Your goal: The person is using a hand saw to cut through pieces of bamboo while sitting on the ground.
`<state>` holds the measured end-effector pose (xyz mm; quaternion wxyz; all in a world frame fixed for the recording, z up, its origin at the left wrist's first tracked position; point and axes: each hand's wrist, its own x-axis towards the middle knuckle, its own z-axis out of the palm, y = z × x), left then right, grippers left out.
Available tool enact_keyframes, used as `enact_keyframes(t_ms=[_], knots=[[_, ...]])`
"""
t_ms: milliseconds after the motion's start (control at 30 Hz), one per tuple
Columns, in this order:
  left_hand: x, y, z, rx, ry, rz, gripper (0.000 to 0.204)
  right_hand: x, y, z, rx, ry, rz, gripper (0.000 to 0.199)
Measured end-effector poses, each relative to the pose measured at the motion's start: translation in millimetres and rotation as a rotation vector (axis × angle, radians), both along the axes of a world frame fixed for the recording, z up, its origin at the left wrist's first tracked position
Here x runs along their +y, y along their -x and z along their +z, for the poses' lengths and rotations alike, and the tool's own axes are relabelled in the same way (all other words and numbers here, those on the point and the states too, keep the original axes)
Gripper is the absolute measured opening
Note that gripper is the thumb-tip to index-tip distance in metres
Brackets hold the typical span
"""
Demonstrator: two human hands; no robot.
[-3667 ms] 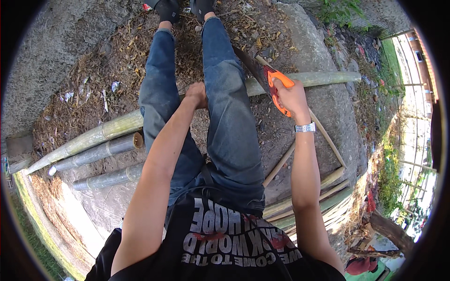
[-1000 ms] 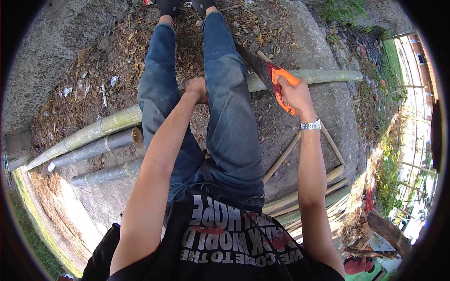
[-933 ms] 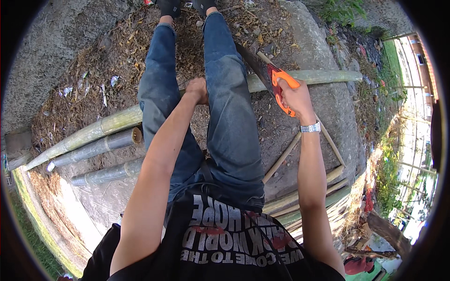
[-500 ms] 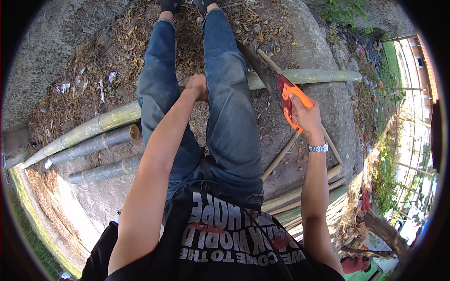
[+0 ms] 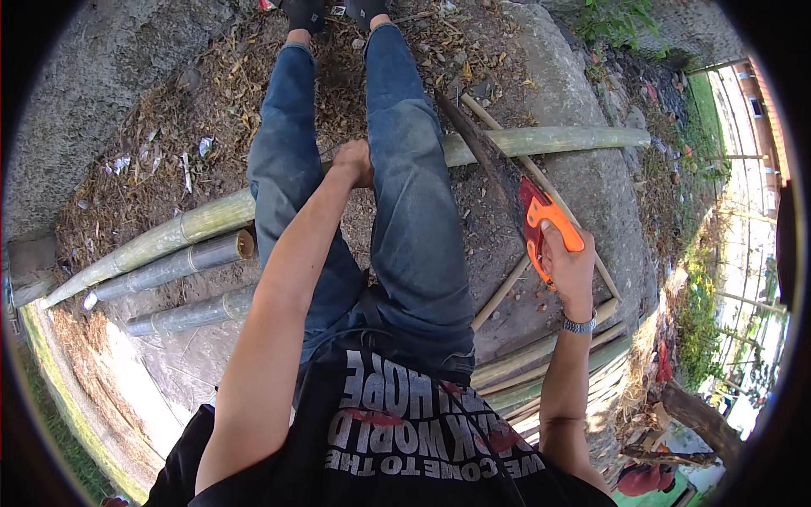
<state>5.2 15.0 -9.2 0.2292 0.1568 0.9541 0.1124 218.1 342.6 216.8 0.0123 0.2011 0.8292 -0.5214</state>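
Both my hands are occupied: right of centre, my right hand (image 5: 570,266) has its fingers curled snugly round the grip of an orange-handled saw (image 5: 500,171), slanted, I'd judge, so the blade crosses the green bamboo pole (image 5: 583,139) above centre. Farther up, my left hand (image 5: 353,162) rests on that pole between my knees (image 5: 407,135), seemingly to steady it; how tightly those fingers wrap I can't tell. Beyond, leaves (image 5: 621,21) sprout upper right.

Right hand (image 5: 568,264) grips orange-handled saw (image 5: 532,203), blade (image 5: 483,150) across bamboo pole (image 5: 583,139).
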Motion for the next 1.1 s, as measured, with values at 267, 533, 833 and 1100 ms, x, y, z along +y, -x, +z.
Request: enact_keyframes(t_ms=[267, 533, 833, 1100], knots=[[-3.4, 4.0, -9.7, 0.027, -0.009, -0.009, 0.054, 5.0, 1.7, 2.3, -0.027, -0.05, 0.019, 0.028], [-6.3, 3.8, -3.0, 0.0, 0.006, -0.032, 0.041, 4.1, -3.2, 7.9, -0.018, 0.006, 0.006, 0.029], [-1.4, -3.1, 23.7, -0.031, -0.022, 0.002, 0.05, 4.5, -7.5, 9.4, 0.005, -0.05, 0.04, 0.027], [-4.7, -0.8, 13.1, -0.014, -0.04, -0.011, 0.048, 3.5, -10.0, 10.8, 0.005, -0.081, 0.046, 0.027]])
